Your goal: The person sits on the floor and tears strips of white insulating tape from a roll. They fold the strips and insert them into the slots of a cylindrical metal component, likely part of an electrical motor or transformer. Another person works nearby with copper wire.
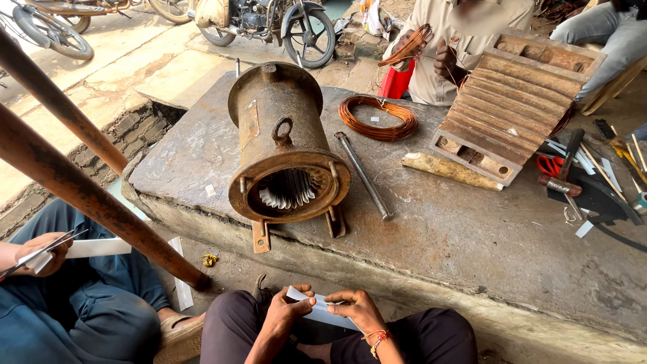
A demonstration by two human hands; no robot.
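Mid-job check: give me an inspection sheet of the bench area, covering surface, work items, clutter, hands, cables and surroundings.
Surface: rough stone slab, stained and dusty.
Job's things: white paper strip held between both hands; rusty motor housing on its side, white slips in its slots.
Clutter: copper wire coil, metal rod, ridged wooden former, wooden stick, red-handled scissors, hammer.
Hands: left hand and right hand both pinch the strip.
Cables: nothing seen apart from the copper wire.
Surroundings: a person opposite winding wire, another person at left, parked motorcycle.
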